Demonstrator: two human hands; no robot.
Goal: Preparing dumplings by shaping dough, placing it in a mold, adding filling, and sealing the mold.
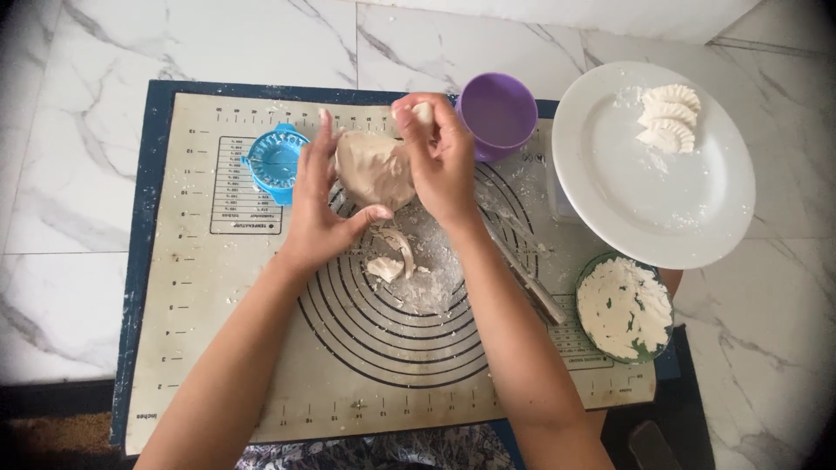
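The dough (373, 168) is held up between both hands above the far half of the mat (200, 287), just over the ringed circles printed on it. The left hand (318, 218) cups it from the near left side, palm toward it, thumb tucked under its lower edge and fingers spread along its flank. The right hand (440, 157) closes on its upper right edge, fingers (409, 117) curled together and pinching a bit of dough at the top.

Judging by what lies about, the work looks partly done: three folded dumplings (667, 117) sit on the far side of the white plate (627, 218), most of which is bare. Scraps (387, 261) of dough and loose flour lie on the mat directly under the hands. A bowl (623, 306) of white filling looks nearly full, so a good deal seems left to do.

A blue dumpling press (274, 161) lies open just left of the left hand, and a purple cup (497, 113) stands just right of the right hand, so the hands are flanked closely on both sides. A rolling pin (522, 278) runs under the right forearm toward the bowl. The plate overhangs the mat's right edge onto the marble counter (70, 174). The near half and left strip of the mat offer the most open room.
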